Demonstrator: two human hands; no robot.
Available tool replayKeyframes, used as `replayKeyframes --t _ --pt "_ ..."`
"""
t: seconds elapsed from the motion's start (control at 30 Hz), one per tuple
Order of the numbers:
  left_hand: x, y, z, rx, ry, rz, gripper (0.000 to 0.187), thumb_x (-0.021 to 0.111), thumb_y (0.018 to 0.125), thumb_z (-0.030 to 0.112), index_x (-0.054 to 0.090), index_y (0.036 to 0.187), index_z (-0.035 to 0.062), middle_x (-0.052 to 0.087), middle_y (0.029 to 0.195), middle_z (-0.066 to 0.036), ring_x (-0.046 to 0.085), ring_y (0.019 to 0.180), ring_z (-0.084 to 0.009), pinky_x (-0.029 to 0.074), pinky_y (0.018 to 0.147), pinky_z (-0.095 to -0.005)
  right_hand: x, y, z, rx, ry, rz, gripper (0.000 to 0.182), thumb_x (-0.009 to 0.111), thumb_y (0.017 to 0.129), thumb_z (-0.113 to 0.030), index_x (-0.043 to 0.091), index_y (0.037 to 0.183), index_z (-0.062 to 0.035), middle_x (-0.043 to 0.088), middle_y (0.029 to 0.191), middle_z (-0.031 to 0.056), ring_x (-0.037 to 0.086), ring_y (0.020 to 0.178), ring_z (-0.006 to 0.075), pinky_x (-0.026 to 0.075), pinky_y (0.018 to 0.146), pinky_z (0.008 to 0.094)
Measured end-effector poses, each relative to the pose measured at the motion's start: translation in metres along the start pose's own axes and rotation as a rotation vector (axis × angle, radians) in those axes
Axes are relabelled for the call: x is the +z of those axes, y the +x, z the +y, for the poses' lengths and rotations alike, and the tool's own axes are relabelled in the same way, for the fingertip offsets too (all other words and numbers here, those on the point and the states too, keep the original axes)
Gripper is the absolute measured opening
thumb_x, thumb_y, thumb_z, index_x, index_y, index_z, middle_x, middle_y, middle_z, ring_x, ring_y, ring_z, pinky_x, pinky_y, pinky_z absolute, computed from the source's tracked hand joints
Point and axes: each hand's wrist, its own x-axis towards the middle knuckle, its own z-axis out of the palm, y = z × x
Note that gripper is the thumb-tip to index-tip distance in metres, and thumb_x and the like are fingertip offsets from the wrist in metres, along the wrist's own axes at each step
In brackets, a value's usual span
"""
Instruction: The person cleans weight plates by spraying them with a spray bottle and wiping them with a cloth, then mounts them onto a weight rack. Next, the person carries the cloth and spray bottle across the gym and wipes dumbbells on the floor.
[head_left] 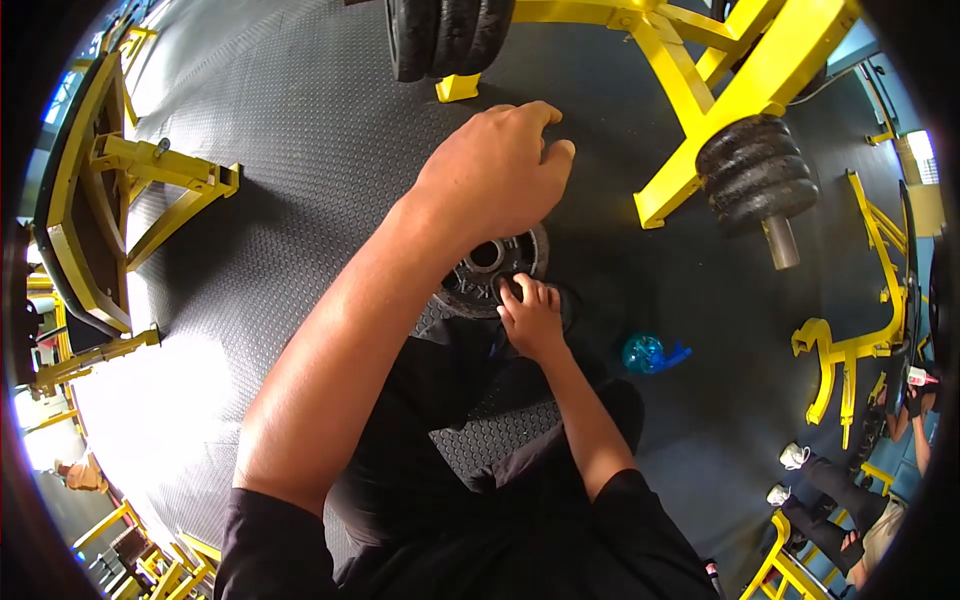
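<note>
A round black weight plate (537, 250) with a central hole lies flat on the floor in front of my knees. My right hand (533, 318) is at its near edge, fingers curled over a small dark round thing (511, 288) whose kind I cannot make out. Above the plate's far side is my left hand (495, 165), raised, back turned up. Its thumb and index finger stand apart with nothing visible between them; the other fingers are hidden under the hand.
A yellow rack (690, 140) carries black plates (757, 168) on its right and more plates (447, 35) at the top. Right of my knee lies a blue bottle (645, 354). A yellow-framed machine (165, 165) stands left. Another person's legs (825, 490) show lower right.
</note>
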Motion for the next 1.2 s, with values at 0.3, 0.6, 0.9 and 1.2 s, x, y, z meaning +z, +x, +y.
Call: replayKeyframes --t 0.3,0.6,0.9,1.2 --pt "-0.019 -0.019 -0.021 -0.006 0.023 0.006 0.045 0.058 0.096 0.03 0.062 0.129 -0.0007 0.07 0.11 -0.02 0.07 0.102 -0.0326 0.054 0.09 -0.0401 0.048 0.013 -0.018 -0.255 0.119 0.089 0.059 0.057 0.095 -0.04 0.053 0.142 -0.005 0.048 0.151 0.0111 0.043 0.141 0.0292 0.034 0.116 0.0462" --pt "0.002 -0.01 0.001 0.039 0.01 -0.087 0.044 0.058 0.097 0.029 0.063 0.128 -0.0015 0.07 0.114 -0.021 0.068 0.11 -0.0346 0.052 0.098 -0.0404 0.052 0.046 -0.052 -0.226 0.264 0.038 0.046 0.061 0.09 -0.029 0.062 0.126 0.0006 0.061 0.129 0.0184 0.055 0.126 0.0335 0.039 0.112 0.0465" --pt "-0.001 -0.014 -0.004 0.044 -0.02 -0.073 0.039 0.053 0.094 0.02 0.065 0.117 -0.0096 0.069 0.107 -0.027 0.07 0.101 -0.0378 0.054 0.095 -0.0435 0.03 0.027 0.055 -0.05 0.062 0.069 0.047 0.05 0.096 -0.026 0.057 0.139 -0.0069 0.043 0.156 0.0075 0.035 0.147 0.0292 0.023 0.119 0.0579" --pt "0.004 -0.003 -0.001 0.111 -0.032 -0.005 0.037 0.055 0.093 0.019 0.066 0.113 -0.01 0.07 0.102 -0.028 0.07 0.099 -0.0389 0.055 0.094 -0.0437 -0.008 0.135 0.019 0.077 -0.004 0.133 0.05 0.056 0.098 -0.035 0.053 0.141 -0.0096 0.041 0.155 0.013 0.037 0.143 0.0388 0.029 0.118 0.056"
